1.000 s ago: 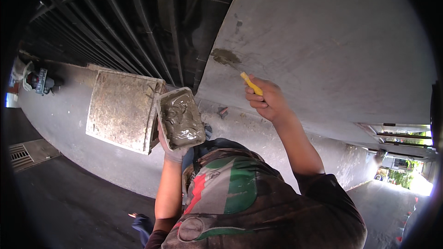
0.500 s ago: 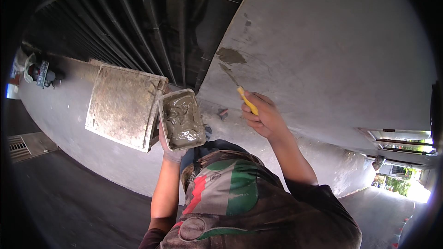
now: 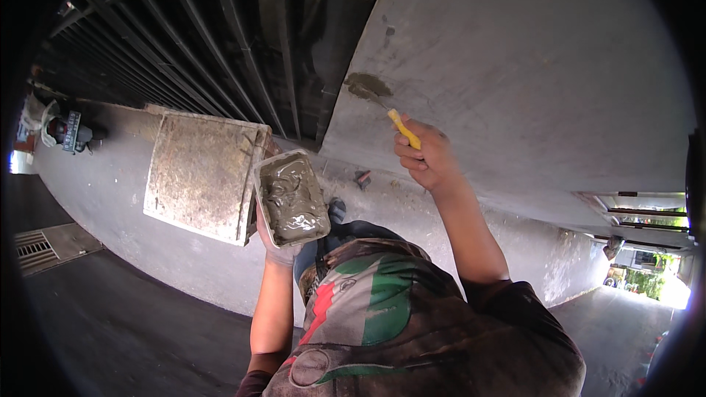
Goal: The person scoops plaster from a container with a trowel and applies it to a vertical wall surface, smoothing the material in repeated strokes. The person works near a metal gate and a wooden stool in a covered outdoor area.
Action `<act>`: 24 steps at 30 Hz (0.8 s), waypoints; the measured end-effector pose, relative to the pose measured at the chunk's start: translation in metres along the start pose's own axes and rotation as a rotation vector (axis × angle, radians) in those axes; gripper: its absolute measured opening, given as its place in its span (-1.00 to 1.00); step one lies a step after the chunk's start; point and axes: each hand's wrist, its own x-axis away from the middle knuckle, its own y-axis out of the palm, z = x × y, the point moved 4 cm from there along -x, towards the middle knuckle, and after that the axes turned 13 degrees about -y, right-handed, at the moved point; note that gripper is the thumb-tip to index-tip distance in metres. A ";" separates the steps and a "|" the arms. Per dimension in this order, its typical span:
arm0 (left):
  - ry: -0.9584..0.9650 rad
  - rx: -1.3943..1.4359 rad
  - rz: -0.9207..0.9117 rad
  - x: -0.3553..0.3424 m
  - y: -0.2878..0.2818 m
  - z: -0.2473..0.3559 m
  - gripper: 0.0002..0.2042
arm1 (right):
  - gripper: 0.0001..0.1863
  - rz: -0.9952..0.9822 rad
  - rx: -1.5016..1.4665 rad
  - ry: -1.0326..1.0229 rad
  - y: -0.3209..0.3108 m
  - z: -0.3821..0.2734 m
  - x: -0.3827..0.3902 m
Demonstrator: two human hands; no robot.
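Note:
Wet grey mortar fills a rectangular tub (image 3: 291,195), held from beneath and the side by my left hand (image 3: 276,241), whose fingers are mostly hidden behind it. My right hand (image 3: 428,156) grips the yellow handle of a small trowel (image 3: 404,129). Its thin metal blade reaches up to a dark, damp mortar patch (image 3: 365,84) on the grey wall (image 3: 529,66), near that surface's left edge.
A black barred gate (image 3: 220,44) adjoins the wall. A stained square box (image 3: 198,173) stands left of the tub on the concrete path (image 3: 132,246). A motorbike (image 3: 73,132) is at far left, a drain grate (image 3: 37,254) below it, and a small red-handled tool (image 3: 362,179) lies beside the wall.
My right hand dipped away from the patch with the trowel half a second ago and is now back up, the blade at the patch. The tub sits slightly lower in view.

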 end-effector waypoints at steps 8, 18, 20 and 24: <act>0.024 0.005 -0.062 0.014 -0.004 0.000 -0.29 | -0.68 -0.041 0.000 -0.044 -0.008 -0.034 0.022; 0.015 -0.028 0.000 0.023 -0.008 -0.004 -0.21 | -0.73 0.029 0.072 -0.066 -0.009 -0.045 0.093; -0.004 -0.043 -0.047 0.020 -0.008 -0.005 -0.21 | -0.74 -0.037 0.114 -0.091 -0.015 -0.037 0.100; -0.027 -0.056 -0.095 0.007 0.007 -0.012 -0.21 | -0.74 -0.097 0.201 -0.257 -0.021 -0.019 0.102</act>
